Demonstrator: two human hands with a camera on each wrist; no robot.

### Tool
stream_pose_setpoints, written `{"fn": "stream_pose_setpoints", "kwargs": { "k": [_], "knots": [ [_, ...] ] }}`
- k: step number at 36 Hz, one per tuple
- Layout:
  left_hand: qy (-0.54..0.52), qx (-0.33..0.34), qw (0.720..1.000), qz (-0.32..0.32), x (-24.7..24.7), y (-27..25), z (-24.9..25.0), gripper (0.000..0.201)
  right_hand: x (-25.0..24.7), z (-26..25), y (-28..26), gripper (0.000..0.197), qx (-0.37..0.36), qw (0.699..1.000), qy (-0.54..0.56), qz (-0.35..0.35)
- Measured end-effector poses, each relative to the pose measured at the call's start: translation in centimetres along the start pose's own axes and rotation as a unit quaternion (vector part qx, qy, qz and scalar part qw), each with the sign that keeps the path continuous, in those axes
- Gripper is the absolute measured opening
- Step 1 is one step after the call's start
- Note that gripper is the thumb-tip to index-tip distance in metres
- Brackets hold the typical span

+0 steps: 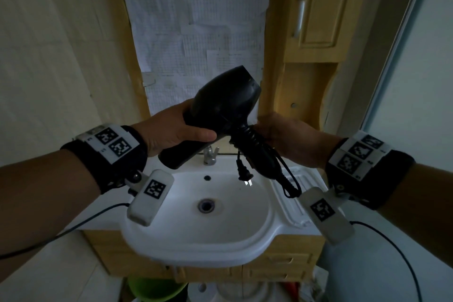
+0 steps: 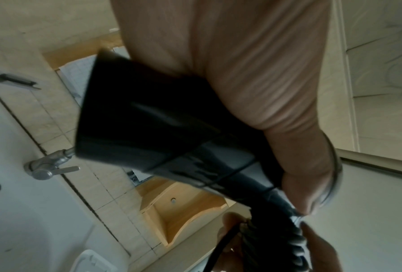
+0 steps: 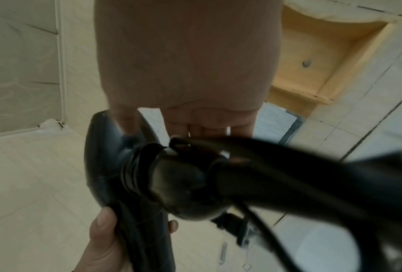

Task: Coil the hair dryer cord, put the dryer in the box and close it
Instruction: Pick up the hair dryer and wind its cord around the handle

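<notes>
A black hair dryer is held up in the air over the sink. My left hand grips its barrel near the nozzle end, thumb on top. My right hand holds the handle, where the black cord is wound in several turns. A loose cord loop hangs below that hand, and the plug dangles above the basin. The left wrist view shows the dryer against my palm. In the right wrist view the wound handle and blurred cord lie under my fingers. No box is in view.
A white sink with a metal faucet sits below my hands on a wooden vanity. Behind it is a paper-covered panel, and on the right a wooden cabinet with an open niche. A green tub stands on the floor.
</notes>
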State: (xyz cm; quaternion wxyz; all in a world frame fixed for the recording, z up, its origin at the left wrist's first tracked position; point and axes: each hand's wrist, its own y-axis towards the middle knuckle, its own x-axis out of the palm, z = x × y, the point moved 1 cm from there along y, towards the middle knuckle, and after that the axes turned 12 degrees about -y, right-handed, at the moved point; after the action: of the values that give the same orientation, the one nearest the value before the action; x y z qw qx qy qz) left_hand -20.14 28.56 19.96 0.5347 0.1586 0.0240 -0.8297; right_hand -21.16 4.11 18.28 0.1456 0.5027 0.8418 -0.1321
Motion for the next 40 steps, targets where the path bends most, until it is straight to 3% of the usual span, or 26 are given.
{"fn": "stream_pose_setpoints", "kwargs": {
  "k": [3, 8, 12, 14, 18, 26, 29, 32, 37, 40],
  "knots": [
    [0.010, 0.001, 1.000, 0.009, 0.0, 0.0, 0.1, 0.084, 0.4, -0.5, -0.7, 0.042, -0.014, 0.998, -0.041, -0.048],
    [0.026, 0.002, 1.000, 0.012, 0.4, 0.2, 0.2, 0.081, 1.4, -0.9, -0.5, 0.043, -0.035, 0.997, -0.053, -0.044],
    [0.036, -0.004, 0.999, 0.017, 0.5, 0.2, -0.1, 0.092, 1.9, -0.9, -0.1, 0.017, -0.032, 0.998, -0.032, -0.035],
    [0.041, -0.006, 0.999, 0.020, 0.5, 0.2, -0.3, 0.093, 2.1, -0.9, 0.2, 0.025, -0.029, 0.999, -0.030, -0.028],
    [0.047, -0.008, 0.999, 0.026, 0.6, 0.0, -0.4, 0.076, 2.5, -0.6, 0.6, 0.041, -0.023, 0.999, -0.010, -0.024],
    [0.087, -0.010, 0.996, 0.029, 1.1, -0.5, -0.9, 0.084, 2.7, 0.6, 0.9, 0.029, -0.025, 0.999, 0.030, -0.028],
    [0.108, -0.008, 0.993, 0.046, 1.2, -0.4, -1.3, 0.098, 2.6, 1.0, 0.8, 0.026, -0.028, 0.998, 0.045, -0.019],
    [0.138, -0.003, 0.987, 0.077, 1.3, -0.2, -1.3, 0.092, 2.4, 1.5, 0.8, 0.023, -0.028, 0.997, 0.065, -0.011],
    [0.162, 0.069, 0.970, 0.167, 2.0, 0.3, -1.8, 0.082, 2.3, 2.2, 1.3, 0.022, -0.024, 0.992, 0.115, 0.045],
    [0.199, 0.162, 0.941, 0.221, 2.9, 0.4, -1.9, 0.051, 1.8, 2.6, 1.5, 0.026, -0.025, 0.985, 0.144, 0.092]
  ]
}}
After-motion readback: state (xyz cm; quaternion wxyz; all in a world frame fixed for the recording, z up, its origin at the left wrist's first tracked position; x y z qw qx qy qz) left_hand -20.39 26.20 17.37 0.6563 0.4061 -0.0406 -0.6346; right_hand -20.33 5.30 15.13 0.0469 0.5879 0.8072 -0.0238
